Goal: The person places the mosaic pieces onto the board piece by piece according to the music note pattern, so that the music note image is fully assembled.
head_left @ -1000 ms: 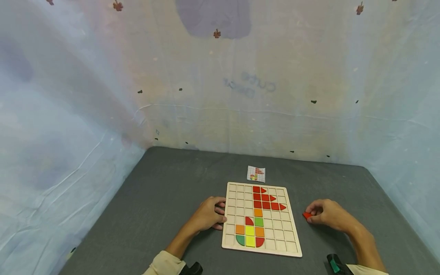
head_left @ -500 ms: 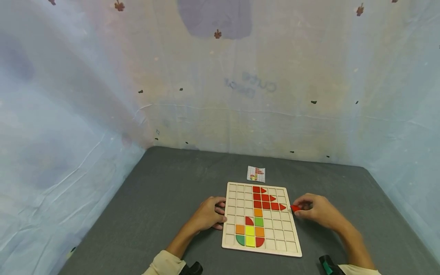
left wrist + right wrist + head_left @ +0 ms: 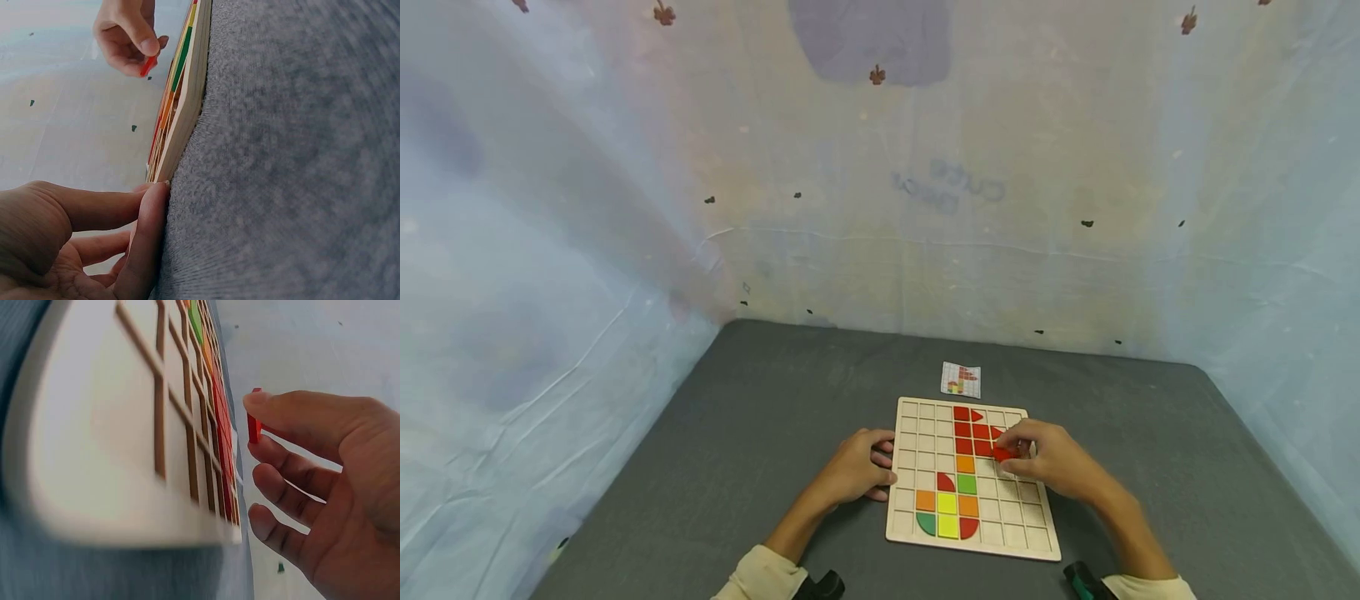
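A wooden grid board (image 3: 917, 458) lies on the table, with red, orange, yellow and green tiles set in its squares. At its left edge is my left hand (image 3: 853, 467), its thumb and bent fingers holding the rim; the left wrist view has the thumb tip right at the board's side. My right hand (image 3: 1052, 458) is over the right part of the board. Between its thumb and index finger it pinches a small flat red tile (image 3: 254, 425), seen edge-on in the right wrist view. The hand partly hides the lower row of red tiles (image 3: 973, 447).
Beyond the board's far edge lies a small printed card (image 3: 961, 380) with a coloured grid pattern. The dark grey table (image 3: 805, 375) ends at a pale hanging sheet (image 3: 865, 275) at the back and sides. Black wrist devices sit near both cuffs.
The right hand, pinching the red tile, has moved left from the table beside the board to above the board. The left hand has stayed at the board's left edge.
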### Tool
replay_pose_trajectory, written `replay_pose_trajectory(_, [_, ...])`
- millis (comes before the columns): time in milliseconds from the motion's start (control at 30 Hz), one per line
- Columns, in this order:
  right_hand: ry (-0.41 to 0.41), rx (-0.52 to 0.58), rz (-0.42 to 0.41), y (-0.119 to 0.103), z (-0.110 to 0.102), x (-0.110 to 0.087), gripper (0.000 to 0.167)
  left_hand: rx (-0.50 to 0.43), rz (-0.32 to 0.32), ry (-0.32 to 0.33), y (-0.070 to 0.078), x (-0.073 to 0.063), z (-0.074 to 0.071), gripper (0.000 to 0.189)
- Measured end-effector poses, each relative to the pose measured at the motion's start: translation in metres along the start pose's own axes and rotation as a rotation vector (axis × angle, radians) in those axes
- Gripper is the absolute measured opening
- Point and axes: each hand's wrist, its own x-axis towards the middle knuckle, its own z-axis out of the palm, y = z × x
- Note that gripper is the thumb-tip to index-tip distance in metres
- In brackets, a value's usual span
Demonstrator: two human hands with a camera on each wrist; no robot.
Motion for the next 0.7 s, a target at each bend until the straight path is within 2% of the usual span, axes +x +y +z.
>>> replay_pose_trajectory(267, [-0.05, 0.012, -0.076, -0.017, 0.019, 0.016, 0.02, 0.0, -0.005, 0.006, 0.002, 0.001, 0.0, 0.065])
replay_pose_trajectory(700, [-0.132, 0.022, -0.117, -0.043, 0.045, 0.033, 0.019, -0.009, -0.014, 0.009, -0.001, 0.002, 0.0, 0.065])
